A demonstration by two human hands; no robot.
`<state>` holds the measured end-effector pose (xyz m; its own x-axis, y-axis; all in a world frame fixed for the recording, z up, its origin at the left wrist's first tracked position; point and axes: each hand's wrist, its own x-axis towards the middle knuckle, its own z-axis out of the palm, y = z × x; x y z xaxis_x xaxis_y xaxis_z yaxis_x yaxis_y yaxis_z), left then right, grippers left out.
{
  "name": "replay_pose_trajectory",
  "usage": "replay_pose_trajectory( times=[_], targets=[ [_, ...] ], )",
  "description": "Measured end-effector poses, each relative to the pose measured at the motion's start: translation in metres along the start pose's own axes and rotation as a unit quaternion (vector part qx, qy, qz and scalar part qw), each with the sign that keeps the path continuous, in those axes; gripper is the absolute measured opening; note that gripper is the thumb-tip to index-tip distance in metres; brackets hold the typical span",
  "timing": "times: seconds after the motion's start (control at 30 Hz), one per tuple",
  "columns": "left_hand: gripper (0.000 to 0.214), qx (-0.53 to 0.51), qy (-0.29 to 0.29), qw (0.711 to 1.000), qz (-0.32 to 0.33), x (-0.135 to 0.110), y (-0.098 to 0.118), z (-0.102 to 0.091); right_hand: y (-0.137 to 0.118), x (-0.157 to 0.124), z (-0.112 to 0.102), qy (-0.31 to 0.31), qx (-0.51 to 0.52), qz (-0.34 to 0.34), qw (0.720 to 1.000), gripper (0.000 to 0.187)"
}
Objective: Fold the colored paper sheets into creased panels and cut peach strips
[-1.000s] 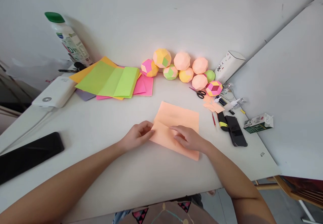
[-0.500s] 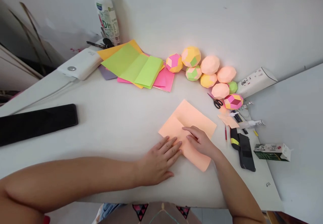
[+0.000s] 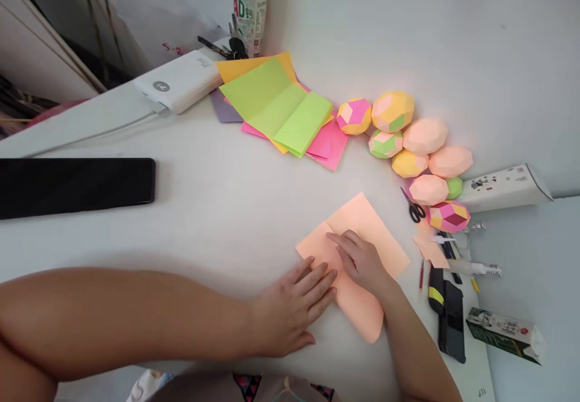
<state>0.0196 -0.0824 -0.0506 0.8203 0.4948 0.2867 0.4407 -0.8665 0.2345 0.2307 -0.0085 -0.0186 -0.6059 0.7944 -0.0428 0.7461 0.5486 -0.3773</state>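
A peach paper sheet point(image 3: 376, 233) lies on the white table, its near part folded over toward the middle. The fold is still rounded at the lower right end. My left hand point(image 3: 296, 308) rests flat with spread fingers, the fingertips on the folded edge. On the folded flap, my right hand point(image 3: 362, 263) presses down with its index finger stretched out near the flap's upper edge. The other fingers of that hand are partly curled and partly hidden. Neither hand grips anything.
Several faceted paper balls point(image 3: 425, 136) line the back right, with small scissors point(image 3: 412, 205) beside them. Coloured paper sheets point(image 3: 272, 103) are stacked at the back. A black phone point(image 3: 77, 187) and white power bank point(image 3: 181, 81) are left; a green-and-white carton point(image 3: 505, 332) is right.
The camera view has shifted, so the table's things appear displaced and turned. My right index finger remains near the flap's edge, and my left hand stays flat on the paper's near side.
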Motion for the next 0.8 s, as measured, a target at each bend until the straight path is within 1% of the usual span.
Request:
replay_pose_trajectory(
  times=[0.13,0.2,0.33,0.53,0.8],
  targets=[
    [0.071,-0.004,-0.006,1.000,-0.024,-0.0002,-0.0013,-0.0005,0.0000,-0.0038,0.0047,-0.006,-0.086,-0.010,0.996,0.046],
    [0.072,-0.006,-0.011,0.999,-0.034,-0.0004,-0.0018,-0.0013,-0.0007,-0.0043,0.0040,-0.013,-0.107,-0.021,0.994,0.048],
    [0.074,-0.016,-0.016,0.999,-0.047,-0.0004,-0.0024,-0.0033,0.0001,-0.0033,0.0027,-0.012,-0.099,-0.043,0.994,0.050],
    [0.076,-0.023,-0.018,0.998,-0.059,0.0007,-0.0020,-0.0045,0.0005,-0.0015,0.0018,-0.010,-0.101,-0.047,0.994,0.055],
    [0.078,-0.039,-0.022,0.997,-0.060,0.0013,-0.0041,-0.0069,-0.0015,-0.0002,0.0025,-0.006,-0.129,-0.043,0.991,0.057]
  ],
)
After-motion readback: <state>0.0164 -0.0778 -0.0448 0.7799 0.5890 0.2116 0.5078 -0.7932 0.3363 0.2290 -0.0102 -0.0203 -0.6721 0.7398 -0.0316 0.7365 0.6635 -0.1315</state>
